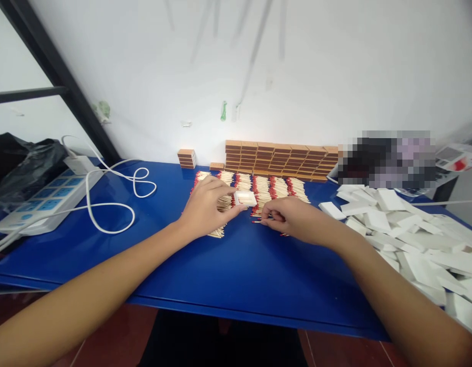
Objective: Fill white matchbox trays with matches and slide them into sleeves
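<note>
My left hand [207, 206] pinches a small white matchbox tray [245, 198] just above the rows of red-tipped matches [259, 188] laid out on the blue table [220, 265]. My right hand [287, 216] rests on the table beside the matches, fingers curled around a few loose matches [259, 220]. The two hands sit close together, the tray between them.
A brick-like stack of brown matchboxes [282, 160] lines the white wall, with a small separate stack [186, 158] to its left. A heap of white box sleeves [408, 234] covers the right side. A power strip [41, 201] with looped white cable [113, 204] lies at left, beside a black bag [22, 163].
</note>
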`<state>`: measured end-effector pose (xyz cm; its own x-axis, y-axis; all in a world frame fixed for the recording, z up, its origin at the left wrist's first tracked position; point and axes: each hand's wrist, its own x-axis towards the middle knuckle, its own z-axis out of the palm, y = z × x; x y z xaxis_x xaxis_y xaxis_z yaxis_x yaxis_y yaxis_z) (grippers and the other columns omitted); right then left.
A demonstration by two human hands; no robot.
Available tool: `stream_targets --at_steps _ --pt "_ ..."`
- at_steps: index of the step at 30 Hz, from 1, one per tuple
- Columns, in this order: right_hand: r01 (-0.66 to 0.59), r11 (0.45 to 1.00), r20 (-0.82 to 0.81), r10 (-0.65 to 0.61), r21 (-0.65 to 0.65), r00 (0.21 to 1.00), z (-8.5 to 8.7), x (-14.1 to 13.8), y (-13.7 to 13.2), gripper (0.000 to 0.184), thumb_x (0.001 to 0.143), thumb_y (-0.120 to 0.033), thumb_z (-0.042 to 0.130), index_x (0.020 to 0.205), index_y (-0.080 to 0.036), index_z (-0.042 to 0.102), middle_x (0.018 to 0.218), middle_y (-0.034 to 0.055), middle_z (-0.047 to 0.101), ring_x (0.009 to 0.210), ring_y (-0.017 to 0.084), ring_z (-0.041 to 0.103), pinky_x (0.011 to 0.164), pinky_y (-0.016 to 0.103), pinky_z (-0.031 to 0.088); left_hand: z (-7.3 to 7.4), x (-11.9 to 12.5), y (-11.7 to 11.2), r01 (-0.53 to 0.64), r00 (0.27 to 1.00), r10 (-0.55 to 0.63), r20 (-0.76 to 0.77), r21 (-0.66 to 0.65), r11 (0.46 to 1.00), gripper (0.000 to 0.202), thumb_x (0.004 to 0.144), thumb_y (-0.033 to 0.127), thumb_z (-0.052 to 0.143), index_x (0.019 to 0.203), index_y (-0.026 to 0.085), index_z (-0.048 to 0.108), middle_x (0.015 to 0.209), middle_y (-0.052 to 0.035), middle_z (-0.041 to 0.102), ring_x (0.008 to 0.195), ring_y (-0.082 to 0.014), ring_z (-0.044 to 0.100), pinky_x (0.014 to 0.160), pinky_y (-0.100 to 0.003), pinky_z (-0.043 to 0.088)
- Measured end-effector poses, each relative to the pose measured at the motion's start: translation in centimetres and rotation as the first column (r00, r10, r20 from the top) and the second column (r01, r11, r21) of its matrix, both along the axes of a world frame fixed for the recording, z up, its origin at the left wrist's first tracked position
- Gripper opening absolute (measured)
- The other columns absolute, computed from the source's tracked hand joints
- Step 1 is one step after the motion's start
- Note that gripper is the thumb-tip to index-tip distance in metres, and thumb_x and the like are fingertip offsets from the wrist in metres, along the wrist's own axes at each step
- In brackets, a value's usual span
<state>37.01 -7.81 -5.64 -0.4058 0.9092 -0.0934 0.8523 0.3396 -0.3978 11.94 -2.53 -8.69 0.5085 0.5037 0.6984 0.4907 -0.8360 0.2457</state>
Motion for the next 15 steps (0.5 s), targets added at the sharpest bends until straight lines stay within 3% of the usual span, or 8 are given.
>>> stream_targets --at_steps 5,15 --pt "0.020 0.998 0.050 -0.023 0.065 0.998 -0.2 1.2 0.4 0.012 0.090 -0.026 0.061 0.083 -0.022 0.069 0.066 -0.0011 0.064 0.059 0.014 0.054 0.057 0.027 0.036 -0.1 0.0 -0.1 -0.008 1.000 0.008 -0.005 -0.016 1.000 0.033 0.090 0.046 0.078 0.106 0.017 0.077 0.094 -0.0080 0.076 0.094 -0.0258 0.065 0.091 -0.045 0.053" --pt "0.003 1.000 0.041 -0.003 0.008 0.999 -0.2 0.6 0.3 0.013 0.091 -0.022 0.055 0.081 -0.021 0.063 0.071 0.0009 0.068 0.059 0.015 0.056 0.056 0.027 0.036 0.1 0.0 -0.2 -0.016 1.000 0.016 -0.012 -0.048 0.999 0.032 0.089 0.045 0.079 0.107 0.018 0.077 0.094 -0.0073 0.075 0.096 -0.0262 0.064 0.092 -0.045 0.053"
